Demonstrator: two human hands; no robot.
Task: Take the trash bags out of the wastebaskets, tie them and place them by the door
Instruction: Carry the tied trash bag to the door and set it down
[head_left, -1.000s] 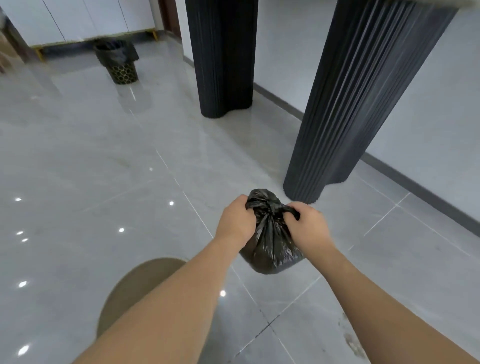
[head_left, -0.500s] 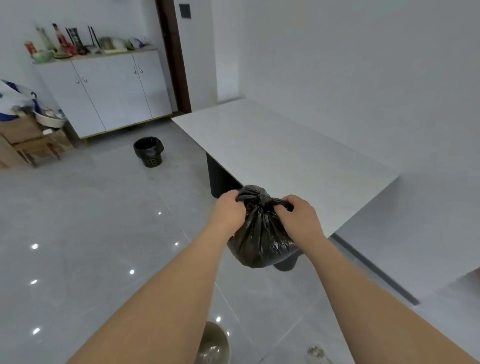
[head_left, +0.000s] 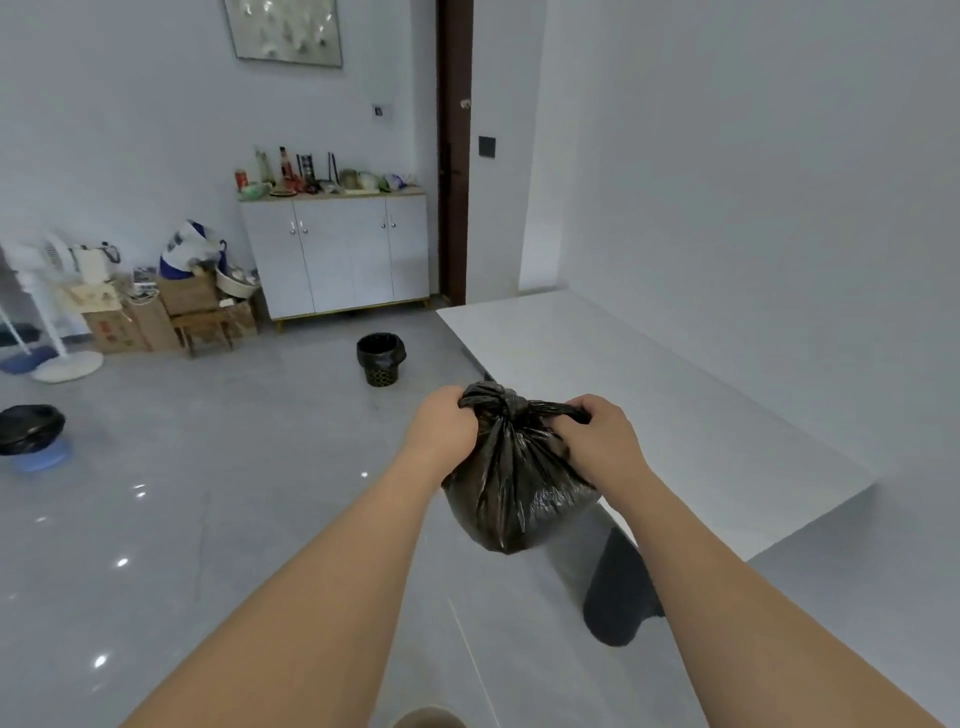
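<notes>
Held aloft: one knotted black plastic trash bag (head_left: 511, 483).
Grip: left hand (head_left: 445, 421), right hand (head_left: 597, 436), both clamped on bag ears.
Wastebaskets: two, black-lined (head_left: 381, 359), (head_left: 30, 431).

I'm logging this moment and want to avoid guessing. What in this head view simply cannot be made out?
- Contents of the black trash bag: opaque plastic hides them.
- Fingertips of the left hand and right hand: curled into the bag's neck.
- Inside of the wastebasket by the cabinet: too far away, dark liner.
- Second bin: partly cut off by the left edge.
- Items on the cabinet: too small.
</notes>
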